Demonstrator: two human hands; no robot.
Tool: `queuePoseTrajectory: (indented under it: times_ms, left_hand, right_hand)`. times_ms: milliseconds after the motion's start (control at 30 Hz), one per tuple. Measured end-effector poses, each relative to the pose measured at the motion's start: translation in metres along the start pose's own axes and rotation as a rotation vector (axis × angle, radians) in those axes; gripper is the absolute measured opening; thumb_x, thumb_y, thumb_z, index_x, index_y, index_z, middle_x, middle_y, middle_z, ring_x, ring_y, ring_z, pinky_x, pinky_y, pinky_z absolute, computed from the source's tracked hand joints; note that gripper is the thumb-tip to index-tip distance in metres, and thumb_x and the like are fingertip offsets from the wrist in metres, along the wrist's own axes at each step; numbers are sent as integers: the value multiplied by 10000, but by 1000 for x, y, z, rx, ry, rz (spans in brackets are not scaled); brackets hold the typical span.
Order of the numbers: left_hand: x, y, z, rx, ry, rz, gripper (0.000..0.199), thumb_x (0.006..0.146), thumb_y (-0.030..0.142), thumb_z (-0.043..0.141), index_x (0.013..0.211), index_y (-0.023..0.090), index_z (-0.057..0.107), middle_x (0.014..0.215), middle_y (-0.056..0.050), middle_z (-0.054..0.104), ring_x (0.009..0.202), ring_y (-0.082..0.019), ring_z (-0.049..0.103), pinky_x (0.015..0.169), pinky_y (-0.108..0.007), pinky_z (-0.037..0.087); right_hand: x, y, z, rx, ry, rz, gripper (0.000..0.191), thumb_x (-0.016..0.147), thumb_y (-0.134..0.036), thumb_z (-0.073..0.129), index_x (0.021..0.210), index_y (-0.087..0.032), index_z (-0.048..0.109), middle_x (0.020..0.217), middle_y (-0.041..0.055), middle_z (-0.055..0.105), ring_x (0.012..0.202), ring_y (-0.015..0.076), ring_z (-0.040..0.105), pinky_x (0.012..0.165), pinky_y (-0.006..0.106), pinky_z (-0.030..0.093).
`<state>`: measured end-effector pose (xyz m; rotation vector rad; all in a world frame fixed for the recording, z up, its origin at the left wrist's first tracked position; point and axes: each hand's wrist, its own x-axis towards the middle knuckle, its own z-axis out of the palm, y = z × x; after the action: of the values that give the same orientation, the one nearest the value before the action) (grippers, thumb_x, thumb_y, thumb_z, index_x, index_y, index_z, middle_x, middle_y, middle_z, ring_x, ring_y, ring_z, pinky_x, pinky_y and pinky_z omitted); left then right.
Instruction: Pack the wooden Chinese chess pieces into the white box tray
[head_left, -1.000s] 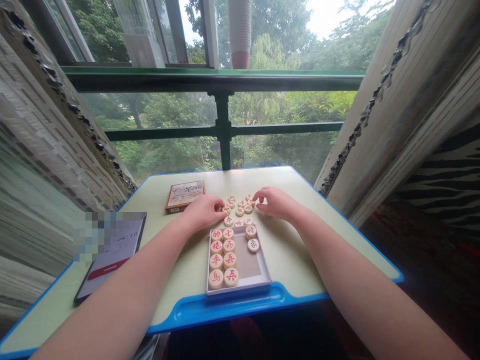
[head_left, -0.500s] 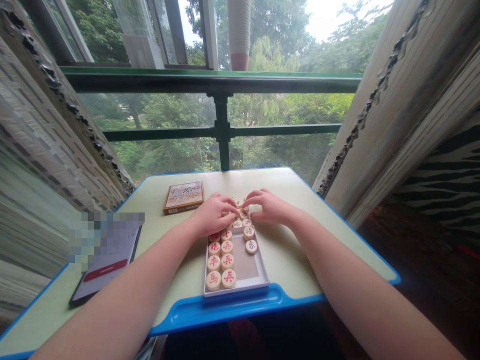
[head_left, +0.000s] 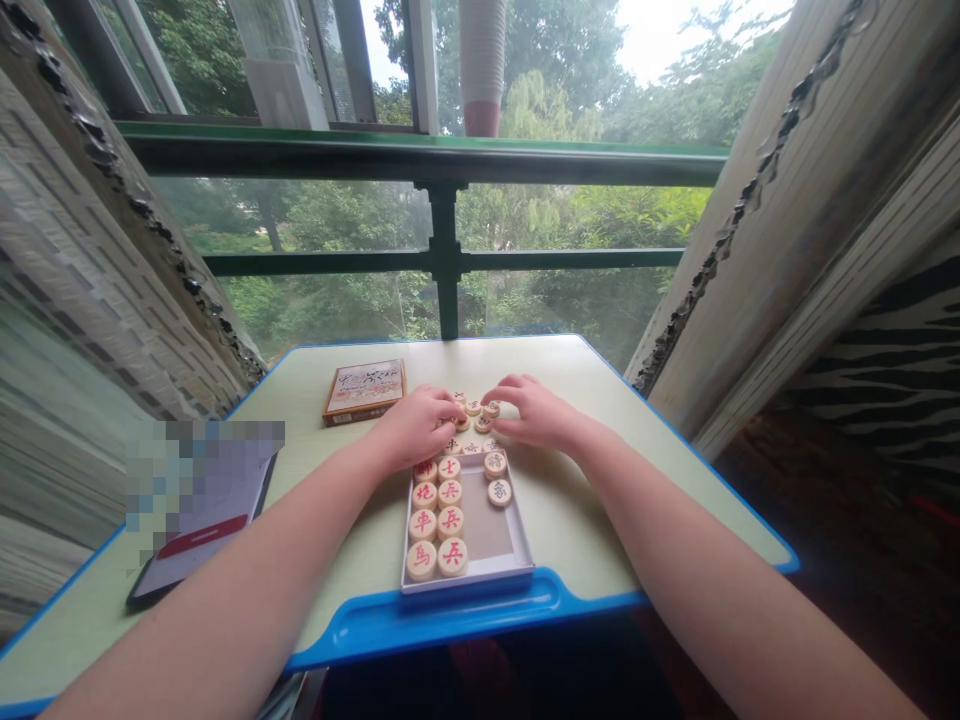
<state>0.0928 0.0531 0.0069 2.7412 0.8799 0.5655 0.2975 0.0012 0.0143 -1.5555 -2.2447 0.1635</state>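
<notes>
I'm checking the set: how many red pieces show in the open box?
8 red pieces: four in a column along the left side of the open box, four in the column just right of them. Others may be hidden underneath.

Both arms [head_left: 285, 560] reach forward, left fingers [head_left: 448, 407] and right fingers [head_left: 516, 385] curved.

Lower centre, red-lettered pieces [head_left: 450, 523] read 士, 炮, 車, 馬 and thrice 兵; a black-lettered piece [head_left: 499, 493] reads 象. Left of centre, "Chinese" stands blurred on a box [head_left: 365, 389].
</notes>
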Motion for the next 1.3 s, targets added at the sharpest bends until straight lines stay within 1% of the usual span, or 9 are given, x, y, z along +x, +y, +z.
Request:
queuePoseTrajectory:
  times_ms: [67,200,400,533,633,700,800,1100,1300]
  left_hand:
    - [1,-2,1,-6,15,-17,280,761,191,468,897,213,711,904,-44,657,898,-202,568,851,-324,443]
    - [2,-6,4,-11,47,-39,275,771,236,504,963,203,697,930,-56,655,904,-208,572,843,-328,446]
    - [2,-4,6,-16,47,-24,211,779,254,536,869,219,723,873,-50,655,872,-197,580,822,-309,450]
    - [2,-3,2,-19,68,-32,198,777,240,536,843,212,720,863,-45,660,846,-190,587,799,-301,455]
    - [2,-5,-1,-28,95,-77,219,760,212,520,860,197,715,874,-42,660,807,-180,598,792,-303,461]
    - [2,-6,-2,-38,92,-90,221,751,220,522,853,190,715,870,-42,662,788,-177,603,790,-304,464]
    - [3,-6,-1,-30,67,-77,215,751,229,524,837,189,716,856,-44,667,799,-183,602,787,-307,463]
    - [4,-3,-1,-27,46,-68,221,760,232,513,838,189,716,860,-46,672,811,-178,599,791,-297,466]
    - [3,-2,-2,-31,26,-75,237,775,284,510,835,192,720,861,-51,669,803,-185,602,788,-306,470]
  right_hand:
    - [1,1,0,-5,-12,-15,217,760,-236,591,959,-240,677,1013,67,596,959,205,497,891,348,378]
    - [3,4,1,-47,-27,-18,147,767,-240,591,873,-204,687,962,73,628,891,193,522,867,342,387]
    - [5,7,4,-89,11,39,231,782,-236,570,988,-192,664,1019,94,629,934,214,521,865,338,398]
    - [3,5,2,-74,-33,31,202,772,-216,570,942,-183,674,964,90,642,907,210,530,858,331,400]
    - [2,0,-1,-47,-30,16,249,746,-191,581,978,-194,671,987,86,627,925,211,521,860,334,396]
    - [1,-3,-1,-20,-23,3,264,743,-182,581,986,-212,679,1015,82,612,938,207,514,873,338,385]
    - [2,-6,0,1,-27,-11,221,760,-216,579,943,-223,703,999,79,611,924,198,512,885,342,369]
    - [4,-5,3,-14,-14,-25,199,755,-279,619,914,-202,709,951,90,617,911,199,516,877,340,353]
    - [4,-4,4,-33,-12,-38,187,749,-294,633,881,-183,705,940,93,626,898,196,534,875,333,355]
